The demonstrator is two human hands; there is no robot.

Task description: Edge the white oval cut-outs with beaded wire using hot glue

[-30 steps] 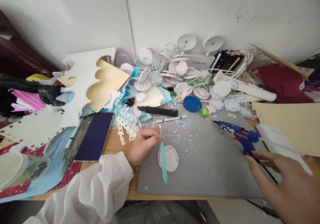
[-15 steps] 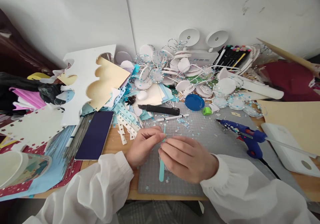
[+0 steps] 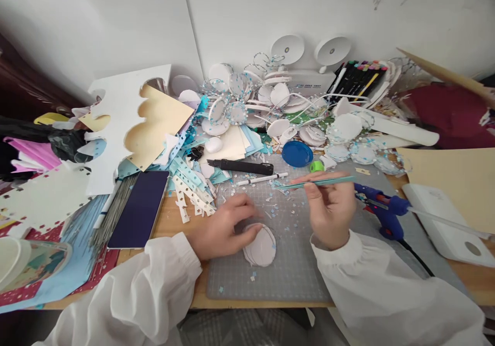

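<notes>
Pale teal tweezers (image 3: 317, 182) lie across my right hand (image 3: 332, 209), gripped between thumb and fingers. Their tips point left, just over tiny blue and white paper bits (image 3: 284, 190) on the grey cutting mat (image 3: 294, 274). My left hand (image 3: 232, 225) hovers low over the mat with fingers curved and thumb apart. That thumb reaches over the upper edge of some round white discs (image 3: 261, 248), which look stacked; whether it touches them I cannot tell.
A blue glue gun (image 3: 382, 207) lies right of my right hand, its cable trailing forward. Beyond my hands are a black cutter (image 3: 242, 166), a white pen (image 3: 263, 179) and a blue lid (image 3: 297, 153). A dark phone (image 3: 139, 209) and paper cutouts crowd the left.
My right hand has moved right and away from me with the tweezers, now turned nearly level. My left hand has let go of them and dropped beside the white discs, which are uncovered.
</notes>
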